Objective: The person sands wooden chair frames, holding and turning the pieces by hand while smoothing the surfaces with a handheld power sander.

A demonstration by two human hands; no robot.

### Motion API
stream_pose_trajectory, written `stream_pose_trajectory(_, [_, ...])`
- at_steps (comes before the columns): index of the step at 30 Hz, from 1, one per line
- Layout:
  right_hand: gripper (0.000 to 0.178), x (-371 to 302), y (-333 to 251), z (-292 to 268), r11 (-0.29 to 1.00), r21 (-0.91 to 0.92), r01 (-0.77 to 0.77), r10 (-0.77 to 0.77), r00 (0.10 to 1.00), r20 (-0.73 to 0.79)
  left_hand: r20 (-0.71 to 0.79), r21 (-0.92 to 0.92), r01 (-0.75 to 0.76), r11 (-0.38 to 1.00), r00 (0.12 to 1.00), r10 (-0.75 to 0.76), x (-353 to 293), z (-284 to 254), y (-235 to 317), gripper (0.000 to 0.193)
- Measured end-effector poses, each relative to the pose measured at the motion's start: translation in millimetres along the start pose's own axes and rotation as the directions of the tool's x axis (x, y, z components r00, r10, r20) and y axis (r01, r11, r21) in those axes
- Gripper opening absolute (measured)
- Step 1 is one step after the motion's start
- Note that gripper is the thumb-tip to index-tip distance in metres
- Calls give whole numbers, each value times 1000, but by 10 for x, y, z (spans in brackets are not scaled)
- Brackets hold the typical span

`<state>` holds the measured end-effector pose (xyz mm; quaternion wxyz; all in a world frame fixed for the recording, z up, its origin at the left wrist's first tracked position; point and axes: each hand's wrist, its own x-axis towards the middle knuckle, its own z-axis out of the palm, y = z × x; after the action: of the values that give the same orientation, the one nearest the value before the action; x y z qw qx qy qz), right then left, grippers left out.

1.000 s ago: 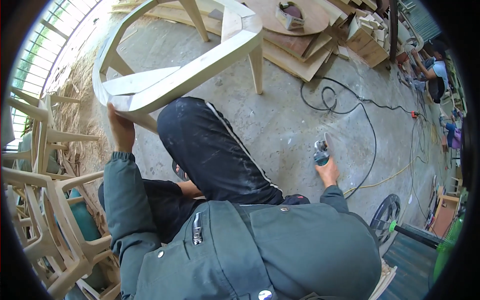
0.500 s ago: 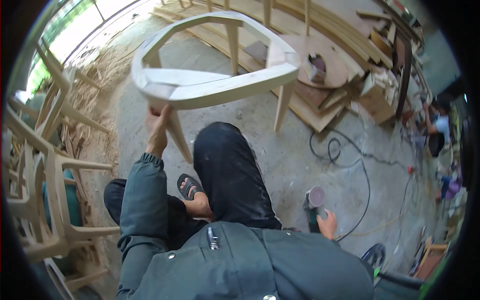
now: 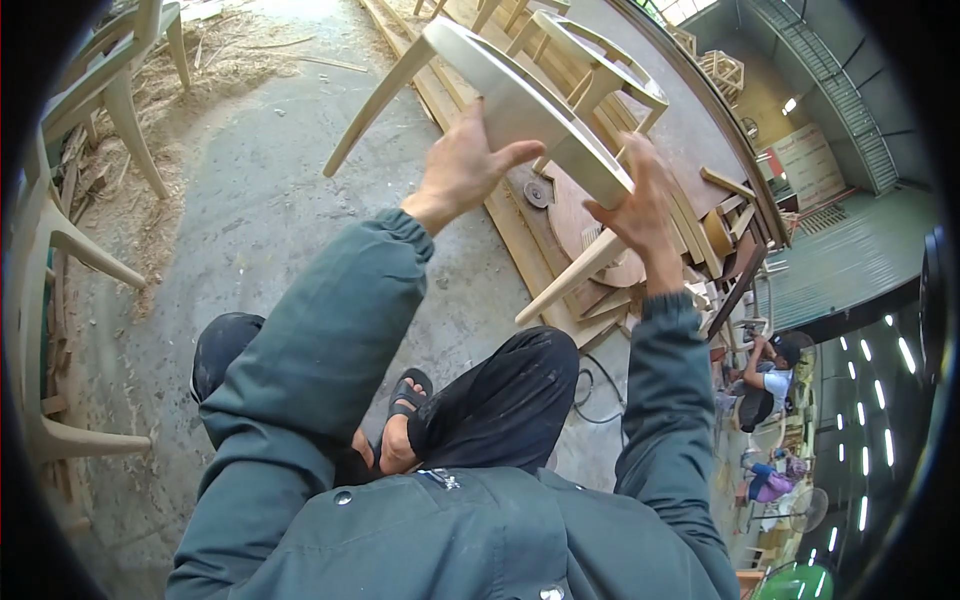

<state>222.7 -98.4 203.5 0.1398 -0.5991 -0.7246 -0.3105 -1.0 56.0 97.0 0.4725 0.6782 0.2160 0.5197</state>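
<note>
A pale, bare wooden chair frame [image 3: 535,105] is tilted up in front of me, its broad curved rail facing me. One tapered leg points down to the left, another toward my knee. My left hand [image 3: 465,170] holds the rail near its middle, thumb stretched out along the lower edge and fingertips partly hidden. At the rail's right end, above a leg, my right hand [image 3: 643,205] grips with the thumb on the near side and fingers over the far side. Both forearms wear dark green sleeves.
More wooden chair frames stand at left [image 3: 95,255] and beyond on the boards [image 3: 600,75]. Wood shavings [image 3: 225,65] cover the floor at upper left. A round panel with a dark disc [image 3: 537,194], offcuts and a black cable [image 3: 598,390] lie ahead right. Two people [image 3: 765,385] sit at far right.
My right hand has come up from beside the sanding tool on the floor to the chair frame. The frame has turned and tilted, and my left hand has shifted onto its rail.
</note>
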Motion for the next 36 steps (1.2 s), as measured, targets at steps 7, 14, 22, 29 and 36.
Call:
stream_pose_trajectory(7, [70,370,297,146,929,271,-251,173,944,283,27,362,-158,919,987,159,95,-163,-87,72])
stream_pose_trajectory(14, [63,334,1101,118,934,187,-303,193,872,450,21,318,66,946,997,-77,-642,91,-452,46])
stream_pose_trajectory(22, [45,232,1371,116,813,139,-566,390,706,591,-99,390,369,843,928,-360,-1715,-14,-951,22])
stream_pose_trajectory(29, [42,90,1409,99,739,212,-640,460,708,536,-161,349,464,814,886,-436,-1934,-180,-1168,16])
stream_pose_trajectory(36, [41,-397,1676,86,624,292,-725,508,660,553,-118,246,363,899,932,-344,-1822,-93,-1157,13])
